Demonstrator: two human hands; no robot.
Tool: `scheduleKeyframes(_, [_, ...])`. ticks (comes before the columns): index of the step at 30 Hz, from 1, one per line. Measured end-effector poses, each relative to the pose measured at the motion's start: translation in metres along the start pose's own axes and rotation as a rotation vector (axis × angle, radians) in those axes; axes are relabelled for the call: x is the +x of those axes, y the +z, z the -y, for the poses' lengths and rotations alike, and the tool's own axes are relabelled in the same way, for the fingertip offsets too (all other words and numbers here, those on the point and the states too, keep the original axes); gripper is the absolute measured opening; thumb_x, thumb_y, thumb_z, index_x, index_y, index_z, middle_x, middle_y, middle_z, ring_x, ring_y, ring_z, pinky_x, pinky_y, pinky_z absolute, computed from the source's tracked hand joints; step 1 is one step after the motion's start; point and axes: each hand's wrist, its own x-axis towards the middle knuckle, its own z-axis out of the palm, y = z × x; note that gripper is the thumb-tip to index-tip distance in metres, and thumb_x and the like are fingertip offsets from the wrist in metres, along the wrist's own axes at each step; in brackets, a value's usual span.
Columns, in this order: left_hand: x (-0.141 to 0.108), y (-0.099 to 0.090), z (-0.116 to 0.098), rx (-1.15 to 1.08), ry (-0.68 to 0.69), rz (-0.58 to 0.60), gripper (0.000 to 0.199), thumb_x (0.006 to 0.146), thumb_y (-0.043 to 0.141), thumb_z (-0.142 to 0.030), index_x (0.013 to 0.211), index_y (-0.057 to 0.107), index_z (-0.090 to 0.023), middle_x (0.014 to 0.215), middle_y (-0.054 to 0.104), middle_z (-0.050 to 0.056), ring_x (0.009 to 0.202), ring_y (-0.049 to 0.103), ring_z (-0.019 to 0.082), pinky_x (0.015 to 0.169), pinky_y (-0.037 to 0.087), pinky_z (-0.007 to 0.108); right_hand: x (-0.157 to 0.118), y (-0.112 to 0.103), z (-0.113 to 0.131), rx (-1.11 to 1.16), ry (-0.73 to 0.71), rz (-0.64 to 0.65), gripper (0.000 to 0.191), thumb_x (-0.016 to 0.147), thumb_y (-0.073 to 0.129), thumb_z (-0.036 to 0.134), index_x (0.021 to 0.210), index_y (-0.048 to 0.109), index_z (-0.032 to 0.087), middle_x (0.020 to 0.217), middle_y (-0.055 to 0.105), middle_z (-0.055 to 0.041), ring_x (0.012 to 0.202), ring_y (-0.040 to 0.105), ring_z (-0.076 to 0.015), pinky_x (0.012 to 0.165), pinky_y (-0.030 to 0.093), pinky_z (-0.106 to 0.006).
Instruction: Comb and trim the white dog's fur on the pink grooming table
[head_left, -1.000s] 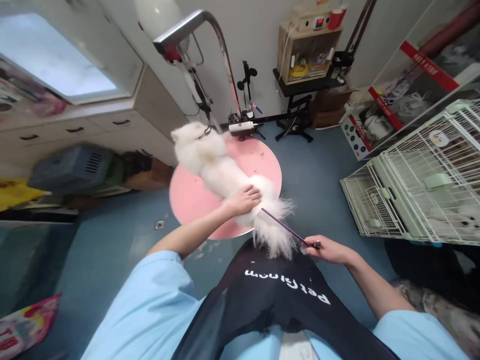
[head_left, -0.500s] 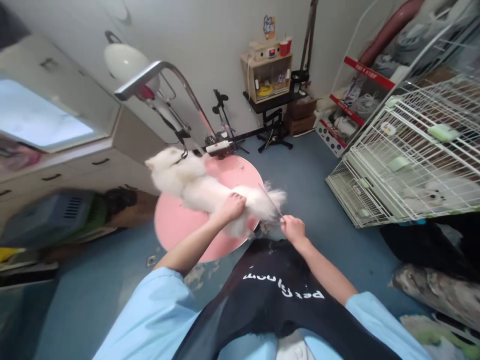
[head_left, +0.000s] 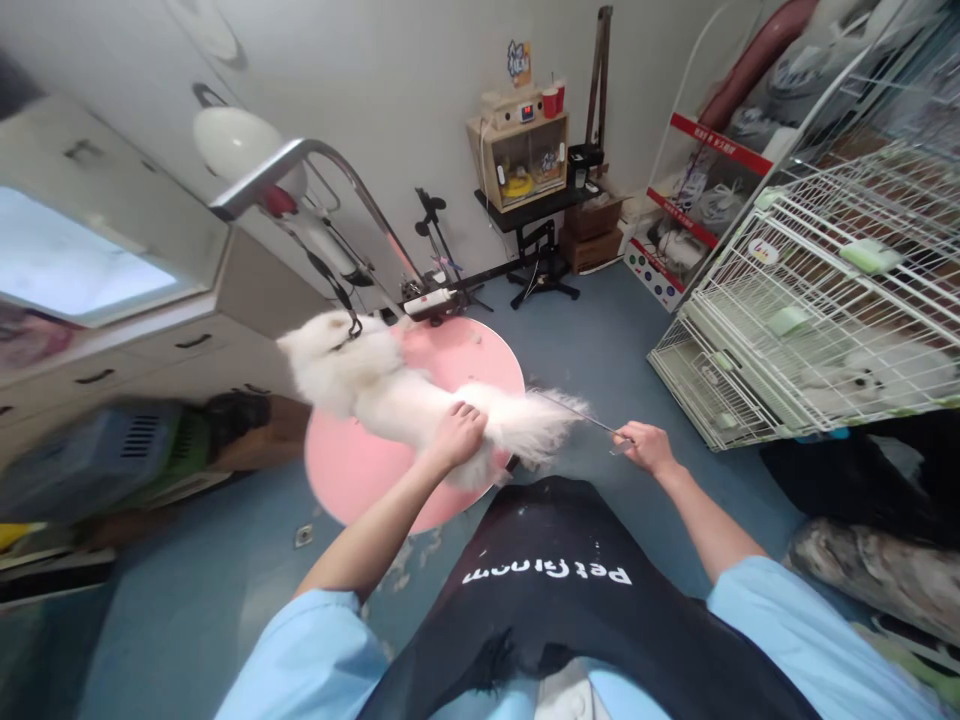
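A fluffy white dog (head_left: 397,400) stands on a round pink grooming table (head_left: 360,470), its head toward the left and its bushy tail (head_left: 544,425) toward the right. A dark loop at its neck hangs from a curved metal arm (head_left: 322,150). My left hand (head_left: 459,435) lies over the dog's rump, fingers bent together into the coat. Out to the right, my right hand (head_left: 646,447) is closed around long, thin scissors (head_left: 581,412); a ring seems to show below the fingers. Their tip lies against the tail hair, and the blades look closed.
White wire cages (head_left: 795,320) stand at the right, with another white dog (head_left: 892,370) inside. A wooden box with a clear front (head_left: 529,165) sits on a small black table by the wall. Cabinets (head_left: 172,350) and a pet carrier (head_left: 127,450) are at the left. Hair tufts dot the floor.
My right hand has moved right, away from the tail, and the scissors now lie flatter. The tail hair spreads further right. My left hand stays on the rump.
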Motion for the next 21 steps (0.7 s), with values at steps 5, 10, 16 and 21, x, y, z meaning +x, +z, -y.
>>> scheduleKeyframes(5, [-0.002, -0.003, -0.003, 0.034, 0.021, -0.010, 0.016, 0.077, 0.057, -0.009, 0.087, 0.068, -0.015, 0.094, 0.071, 0.015, 0.100, 0.062, 0.031, 0.103, 0.042, 0.046, -0.010, -0.049, -0.059, 0.087, 0.067, -0.085, 0.024, 0.085, 0.059, 0.032, 0.067, 0.072, 0.022, 0.080, 0.072, -0.0089, 0.076, 0.062, -0.0200, 0.067, 0.037, -0.028])
scheduleKeyframes(10, [-0.007, -0.005, 0.013, 0.015, -0.109, 0.049, 0.017, 0.077, 0.056, -0.011, 0.088, 0.069, -0.011, 0.094, 0.072, 0.019, 0.100, 0.065, 0.033, 0.103, 0.043, 0.047, -0.040, -0.088, -0.106, -0.007, 0.595, -0.459, 0.037, 0.087, 0.060, 0.034, 0.051, 0.053, 0.023, 0.064, 0.061, -0.0124, 0.062, 0.048, -0.0191, 0.060, 0.027, -0.034])
scheduleKeyframes(16, [0.010, -0.018, 0.030, -0.118, -0.205, 0.069, 0.019, 0.080, 0.050, -0.015, 0.080, 0.069, -0.014, 0.094, 0.074, 0.018, 0.099, 0.067, 0.034, 0.103, 0.044, 0.046, 0.013, 0.030, 0.094, 0.314, -0.069, -0.232, 0.034, 0.095, 0.049, 0.033, 0.070, 0.066, 0.019, 0.073, 0.065, -0.0079, 0.074, 0.057, -0.0179, 0.072, 0.038, -0.027])
scheduleKeyframes(21, [0.013, -0.028, 0.024, -0.143, -0.185, 0.087, 0.021, 0.081, 0.050, -0.017, 0.078, 0.070, -0.015, 0.092, 0.075, 0.015, 0.097, 0.069, 0.031, 0.102, 0.047, 0.042, 0.055, 0.061, 0.073, 0.411, 0.456, -0.212, 0.027, 0.092, 0.048, 0.024, 0.083, 0.072, 0.017, 0.082, 0.070, -0.0093, 0.076, 0.058, -0.0177, 0.067, 0.036, -0.024])
